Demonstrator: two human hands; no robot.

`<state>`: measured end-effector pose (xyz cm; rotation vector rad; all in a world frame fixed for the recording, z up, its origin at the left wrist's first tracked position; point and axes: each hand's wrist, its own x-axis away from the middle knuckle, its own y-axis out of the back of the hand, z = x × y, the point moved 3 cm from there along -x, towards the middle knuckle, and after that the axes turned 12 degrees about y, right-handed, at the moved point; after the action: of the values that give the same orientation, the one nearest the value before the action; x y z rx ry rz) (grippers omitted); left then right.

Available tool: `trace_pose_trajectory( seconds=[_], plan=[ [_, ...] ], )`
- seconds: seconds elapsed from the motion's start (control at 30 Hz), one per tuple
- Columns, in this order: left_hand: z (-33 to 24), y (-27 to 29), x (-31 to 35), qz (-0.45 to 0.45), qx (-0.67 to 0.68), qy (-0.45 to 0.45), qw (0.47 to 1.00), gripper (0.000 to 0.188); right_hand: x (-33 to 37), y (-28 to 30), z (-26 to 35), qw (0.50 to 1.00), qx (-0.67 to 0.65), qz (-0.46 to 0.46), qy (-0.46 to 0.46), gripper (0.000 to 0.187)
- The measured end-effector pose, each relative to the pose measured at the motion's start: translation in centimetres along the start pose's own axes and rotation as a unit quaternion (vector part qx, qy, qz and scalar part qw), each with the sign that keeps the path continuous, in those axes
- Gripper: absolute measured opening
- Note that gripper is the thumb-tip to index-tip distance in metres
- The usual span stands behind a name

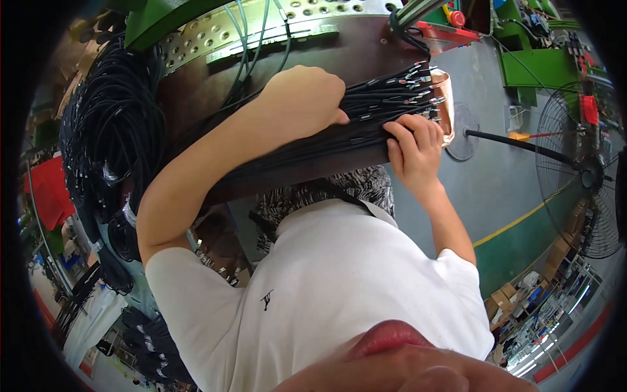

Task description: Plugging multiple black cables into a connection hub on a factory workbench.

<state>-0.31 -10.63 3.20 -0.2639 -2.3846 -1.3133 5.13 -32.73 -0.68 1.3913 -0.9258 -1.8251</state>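
A flat bundle of black cables (369, 108) lies across the dark brown table, their stripped ends with small metal tips by the right edge. My left hand (304, 98) is closed in a fist over the middle of the bundle. Its fingers are curled under, so whatever it grips is hidden. Near the cable ends, my right hand (418, 145) bends its fingers over the near side of the bundle, with the thumb below them, closed on the black cables there.
A thick hank of black cables (117, 124) hangs at the left. Behind the table (353, 46) stands a perforated metal plate (215, 32) beside a green machine frame (157, 23). Copper-coloured sheeting (446, 104) sits at the table's right end. A large black fan (588, 173) stands farther right.
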Motion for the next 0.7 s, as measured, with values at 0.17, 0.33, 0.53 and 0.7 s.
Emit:
trace_pose_trajectory(
  seconds=[0.17,0.33,0.53,0.7],
  plan=[
    [-1.5,1.3,-1.2,-0.06,0.134,-0.06,0.987,0.033,-0.2,-0.7,0.2,0.999,0.023,-0.022,-0.02,0.023],
    [-4.0,0.6,-2.3,0.054,0.282,-0.022,0.958,0.029,-0.2,-0.4,0.4,0.999,0.024,-0.023,-0.025,0.022],
    [-4.4,-0.4,1.8,0.082,0.591,0.048,0.801,0.021,-1.3,0.5,-0.6,0.992,-0.092,-0.06,-0.054,0.02],
    [-4.2,-3.7,6.1,0.031,0.726,0.056,0.684,0.024,-10.3,0.1,-2.8,0.987,-0.126,-0.08,0.057,0.027]
  ],
)
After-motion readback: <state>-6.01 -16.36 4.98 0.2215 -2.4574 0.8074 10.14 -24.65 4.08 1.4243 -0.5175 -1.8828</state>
